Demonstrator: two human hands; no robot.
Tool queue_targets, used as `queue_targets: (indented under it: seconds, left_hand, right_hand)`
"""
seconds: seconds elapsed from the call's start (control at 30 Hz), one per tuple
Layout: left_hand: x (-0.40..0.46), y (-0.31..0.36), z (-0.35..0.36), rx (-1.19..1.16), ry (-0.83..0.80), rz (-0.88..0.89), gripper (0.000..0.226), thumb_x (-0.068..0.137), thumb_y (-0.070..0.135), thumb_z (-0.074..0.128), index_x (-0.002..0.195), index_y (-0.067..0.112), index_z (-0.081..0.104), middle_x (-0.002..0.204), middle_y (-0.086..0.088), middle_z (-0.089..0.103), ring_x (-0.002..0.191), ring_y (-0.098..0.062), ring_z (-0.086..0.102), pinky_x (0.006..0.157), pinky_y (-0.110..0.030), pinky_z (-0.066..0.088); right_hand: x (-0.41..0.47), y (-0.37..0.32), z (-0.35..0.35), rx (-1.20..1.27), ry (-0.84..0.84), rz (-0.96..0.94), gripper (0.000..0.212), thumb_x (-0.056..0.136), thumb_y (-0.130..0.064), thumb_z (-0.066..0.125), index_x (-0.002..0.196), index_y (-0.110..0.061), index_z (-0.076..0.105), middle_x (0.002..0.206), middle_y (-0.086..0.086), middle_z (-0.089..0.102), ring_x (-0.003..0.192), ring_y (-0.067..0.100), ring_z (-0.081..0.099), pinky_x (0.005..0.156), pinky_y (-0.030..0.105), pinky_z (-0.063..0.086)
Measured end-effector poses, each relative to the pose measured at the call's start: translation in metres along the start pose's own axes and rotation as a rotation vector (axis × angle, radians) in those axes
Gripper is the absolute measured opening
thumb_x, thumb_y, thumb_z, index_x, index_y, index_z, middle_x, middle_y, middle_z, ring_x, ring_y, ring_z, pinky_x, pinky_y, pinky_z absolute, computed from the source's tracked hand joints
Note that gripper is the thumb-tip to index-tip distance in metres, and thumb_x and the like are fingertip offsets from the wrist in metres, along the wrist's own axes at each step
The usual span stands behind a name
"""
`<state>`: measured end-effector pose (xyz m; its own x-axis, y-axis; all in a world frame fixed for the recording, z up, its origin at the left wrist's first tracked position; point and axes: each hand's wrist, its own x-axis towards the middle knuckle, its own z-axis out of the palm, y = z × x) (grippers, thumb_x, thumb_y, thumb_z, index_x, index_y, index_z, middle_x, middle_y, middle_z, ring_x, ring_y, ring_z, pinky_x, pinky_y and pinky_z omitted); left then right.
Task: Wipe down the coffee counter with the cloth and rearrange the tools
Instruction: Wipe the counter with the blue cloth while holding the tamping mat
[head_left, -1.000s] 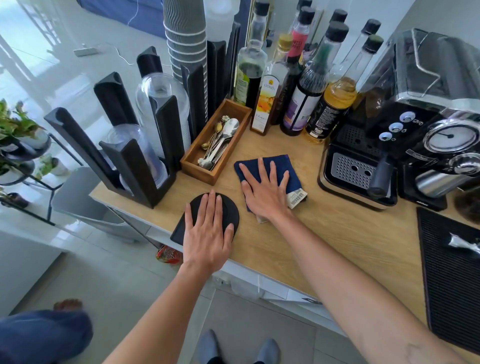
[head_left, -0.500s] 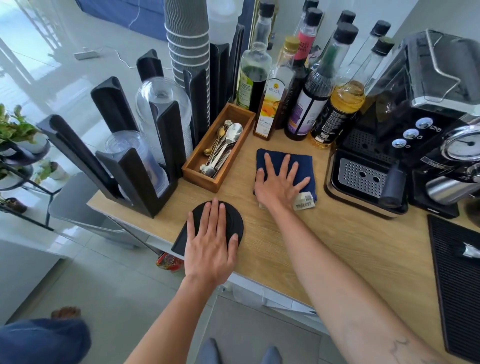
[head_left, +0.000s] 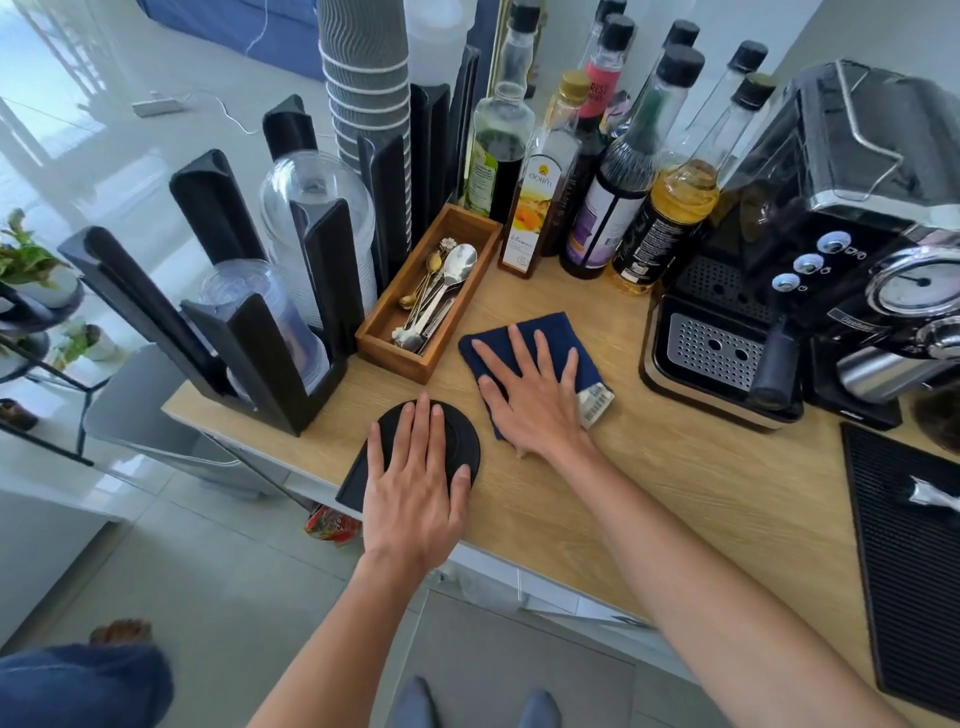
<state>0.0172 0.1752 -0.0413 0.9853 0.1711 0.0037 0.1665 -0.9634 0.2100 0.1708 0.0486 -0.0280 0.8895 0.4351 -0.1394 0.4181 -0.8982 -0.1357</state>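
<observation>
On the light wooden counter (head_left: 675, 467), the right hand (head_left: 535, 400) presses flat, fingers spread, on a folded navy cloth (head_left: 550, 332) beside the wooden spoon tray (head_left: 395, 348). Nearby, the left hand (head_left: 410, 493) rests flat, fingers straight, on a round black rubber mat (head_left: 462, 441) at the counter's edge.

a folded navy-blue cloth (head_left: 550, 338) with a white barcode tag at its corner lies on the pale, wood-grained counter (head_left: 675, 483). a round matte-black tamping mat (head_left: 457, 441) sits at the counter's edge. a honey-brown wooden tray (head_left: 410, 358) holds silver and gold spoons (head_left: 441, 291). the black-capped bottles (head_left: 623, 208) carry dark brown, amber and clear contents, with yellow, purple and pink labels. a black and chrome espresso machine (head_left: 831, 234) has a silver, dot-perforated drip grille. a black ribbed rubber mat (head_left: 914, 571) lies at the right, grey ridged paper cups (head_left: 363, 78) at the back.
</observation>
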Motion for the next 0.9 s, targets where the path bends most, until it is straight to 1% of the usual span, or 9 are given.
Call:
queue_targets:
  seconds: [0.23, 0.37, 0.43, 0.57, 0.77, 0.9]
  left_hand:
    - [0.000, -0.002, 0.002, 0.008, -0.004, 0.006, 0.071, 0.099, 0.050, 0.015, 0.155, 0.007, 0.007, 0.165, -0.009, -0.001, 0.152, -0.021, -0.004, 0.121, -0.056, 0.007]
    - [0.000, -0.003, 0.002, 0.009, -0.004, 0.005, 0.071, 0.099, 0.051, 0.015, 0.155, 0.008, 0.007, 0.165, -0.009, -0.001, 0.152, -0.021, -0.005, 0.121, -0.056, 0.007]
    - [0.000, -0.002, 0.001, 0.010, -0.005, 0.005, 0.071, 0.099, 0.051, 0.016, 0.155, 0.008, 0.007, 0.165, -0.009, -0.001, 0.152, -0.021, -0.005, 0.121, -0.056, 0.007]
    - [0.000, -0.001, 0.000, 0.005, -0.008, -0.002, 0.071, 0.099, 0.050, 0.018, 0.155, 0.008, 0.008, 0.165, -0.009, -0.001, 0.152, -0.022, -0.004, 0.121, -0.055, 0.005]
    - [0.000, 0.000, -0.001, 0.010, -0.011, 0.000, 0.071, 0.099, 0.050, 0.016, 0.155, 0.007, 0.006, 0.165, -0.010, -0.002, 0.152, -0.022, -0.005, 0.122, -0.054, 0.003]
    - [-0.001, 0.000, -0.002, 0.008, -0.010, 0.000, 0.071, 0.100, 0.050, 0.016, 0.155, 0.007, 0.006, 0.165, -0.010, -0.002, 0.152, -0.022, -0.006, 0.122, -0.054, 0.004]
  right_hand:
    - [0.056, 0.019, -0.010, 0.075, -0.012, 0.243, 0.053, 0.101, -0.059, 0.011, 0.153, -0.052, -0.001, 0.166, -0.004, -0.012, 0.150, 0.027, -0.018, 0.112, 0.065, -0.018]
    - [0.072, 0.034, -0.017, 0.149, 0.017, 0.434, 0.057, 0.101, -0.056, 0.013, 0.155, -0.046, -0.002, 0.166, 0.002, -0.014, 0.150, 0.031, -0.019, 0.112, 0.067, -0.016]
    - [0.069, 0.033, -0.016, 0.157, 0.025, 0.490, 0.060, 0.101, -0.056, 0.014, 0.156, -0.041, -0.003, 0.165, 0.004, -0.015, 0.150, 0.034, -0.018, 0.112, 0.067, -0.015]
    - [0.041, 0.021, -0.009, 0.147, 0.024, 0.498, 0.062, 0.101, -0.055, 0.012, 0.157, -0.036, -0.007, 0.164, 0.006, -0.019, 0.149, 0.037, -0.018, 0.114, 0.065, -0.012]
    - [-0.038, -0.011, 0.012, 0.117, 0.023, 0.396, 0.062, 0.101, -0.055, 0.011, 0.155, -0.037, -0.012, 0.162, 0.006, -0.024, 0.148, 0.036, -0.022, 0.115, 0.064, -0.012]
    - [-0.027, -0.005, 0.009, 0.114, 0.027, 0.403, 0.062, 0.101, -0.055, 0.013, 0.156, -0.038, -0.010, 0.163, 0.007, -0.023, 0.148, 0.038, -0.021, 0.114, 0.065, -0.013]
